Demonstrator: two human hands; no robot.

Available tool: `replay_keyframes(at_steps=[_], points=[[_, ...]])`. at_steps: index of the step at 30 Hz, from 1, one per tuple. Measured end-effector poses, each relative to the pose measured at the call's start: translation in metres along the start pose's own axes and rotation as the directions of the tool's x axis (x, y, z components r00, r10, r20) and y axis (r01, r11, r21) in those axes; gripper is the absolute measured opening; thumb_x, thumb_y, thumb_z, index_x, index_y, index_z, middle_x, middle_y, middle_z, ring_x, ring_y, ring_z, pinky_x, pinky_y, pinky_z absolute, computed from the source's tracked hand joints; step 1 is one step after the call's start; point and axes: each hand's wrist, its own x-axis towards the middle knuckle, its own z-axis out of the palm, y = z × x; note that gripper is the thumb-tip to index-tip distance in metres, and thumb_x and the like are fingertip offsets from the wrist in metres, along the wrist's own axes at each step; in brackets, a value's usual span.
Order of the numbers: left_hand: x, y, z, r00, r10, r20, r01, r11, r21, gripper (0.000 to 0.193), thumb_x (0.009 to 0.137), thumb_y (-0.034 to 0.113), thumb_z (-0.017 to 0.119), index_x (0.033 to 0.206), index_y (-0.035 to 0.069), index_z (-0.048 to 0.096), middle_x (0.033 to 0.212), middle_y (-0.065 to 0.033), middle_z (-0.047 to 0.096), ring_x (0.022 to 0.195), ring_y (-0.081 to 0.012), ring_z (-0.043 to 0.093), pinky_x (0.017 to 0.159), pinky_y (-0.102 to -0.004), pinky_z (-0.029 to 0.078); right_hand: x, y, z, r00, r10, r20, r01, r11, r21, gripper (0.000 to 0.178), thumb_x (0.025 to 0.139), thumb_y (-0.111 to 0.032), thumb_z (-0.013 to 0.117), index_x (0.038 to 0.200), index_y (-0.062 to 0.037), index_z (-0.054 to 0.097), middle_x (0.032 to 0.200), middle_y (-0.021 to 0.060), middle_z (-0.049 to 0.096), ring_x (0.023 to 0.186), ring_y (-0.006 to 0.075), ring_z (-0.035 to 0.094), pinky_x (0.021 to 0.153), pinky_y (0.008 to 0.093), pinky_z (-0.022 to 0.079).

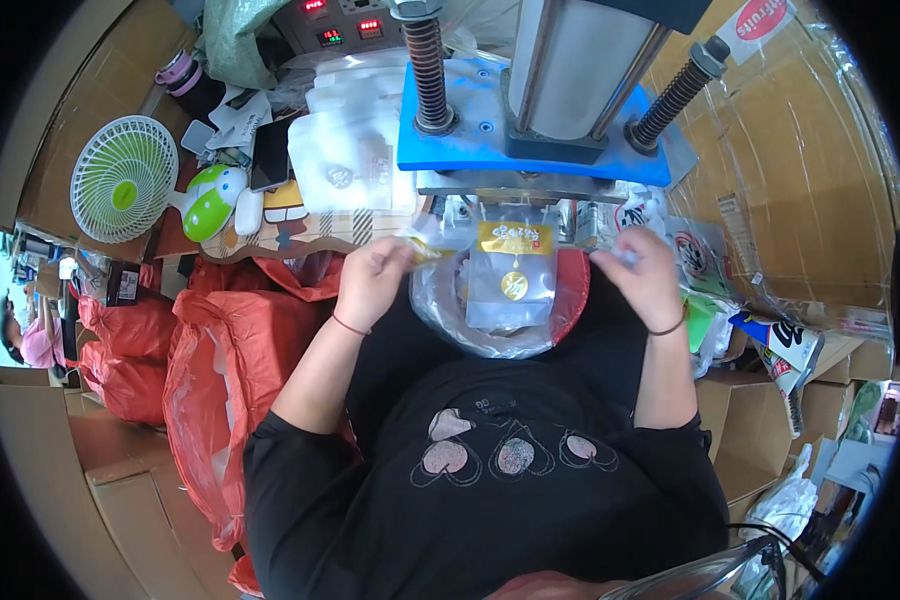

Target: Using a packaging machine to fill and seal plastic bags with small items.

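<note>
A clear plastic pouch [512, 285] with gold printing hangs upright below the press, between my hands. My left hand [372, 272] is closed, its fingers pinched on a second clear pouch with gold print [425, 245], which is smeared by motion. To the right of the hanging pouch, my right hand [648, 280] is raised with thumb and fingers apart; its fingertips are slightly blurred. A round container lined with clear plastic [440, 325] sits at my lap behind the hanging pouch, with a red part at its right side.
A press with a blue plate [570, 160] and springs stands ahead. Stacked clear pouches [345, 165] lie left of it, beside a phone [270, 155] and a green-white fan [125, 180]. Red plastic bags [220, 380] fill the left side; cardboard boxes [760, 430] stand right.
</note>
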Motion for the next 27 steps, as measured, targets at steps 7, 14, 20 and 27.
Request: replay_keyframes(at_steps=[7, 14, 20, 27], points=[[-0.011, 0.058, 0.055, 0.966, -0.045, 0.255, 0.053, 0.998, -0.027, 0.016, 0.099, 0.011, 0.064, 0.104, -0.001, 0.072, 0.09, -0.0031, 0.073, 0.084, -0.0074, 0.065, 0.076, -0.0249, 0.053, 0.01, -0.072, 0.032, 0.987, -0.155, 0.038, 0.098, 0.774, 0.625, 0.017, 0.087, -0.013, 0.076, 0.081, 0.0002, 0.067, 0.082, 0.0086, 0.067, 0.074, 0.0204, 0.062, 0.069, 0.0317, 0.049], [-0.019, 0.077, 0.092, 0.868, -0.143, 0.475, 0.397, 0.775, -0.492, 0.02, 0.098, 0.011, 0.066, 0.113, -0.001, 0.07, 0.1, -0.0053, 0.073, 0.089, -0.0093, 0.066, 0.083, -0.0258, 0.053, 0.021, -0.052, 0.024, 0.908, -0.339, 0.247, 0.208, 0.875, 0.438, 0.015, 0.092, -0.015, 0.069, 0.097, -0.0012, 0.068, 0.089, 0.0118, 0.07, 0.08, 0.0275, 0.067, 0.076, 0.0335, 0.052], [-0.006, 0.053, 0.108, 0.783, -0.104, 0.613, 0.496, 0.699, -0.515, 0.025, 0.096, 0.011, 0.066, 0.119, 0.0, 0.068, 0.107, -0.0074, 0.073, 0.096, -0.0121, 0.068, 0.087, -0.0283, 0.054, 0.012, -0.032, 0.002, 0.982, -0.14, 0.13, 0.091, 0.94, 0.328, 0.019, 0.097, -0.019, 0.064, 0.099, 0.0002, 0.064, 0.089, 0.0105, 0.068, 0.082, 0.0234, 0.065, 0.078, 0.0323, 0.05], [0.025, 0.056, 0.092, 0.795, -0.108, 0.597, 0.503, 0.668, -0.549, 0.025, 0.092, 0.007, 0.069, 0.116, 0.001, 0.069, 0.101, -0.0054, 0.073, 0.089, -0.0114, 0.068, 0.078, -0.0273, 0.054, -0.005, -0.018, 0.011, 0.984, -0.133, 0.117, 0.11, 0.975, 0.191, 0.021, 0.099, -0.019, 0.061, 0.108, -0.0003, 0.065, 0.09, 0.011, 0.068, 0.084, 0.0243, 0.065, 0.079, 0.0339, 0.05]])
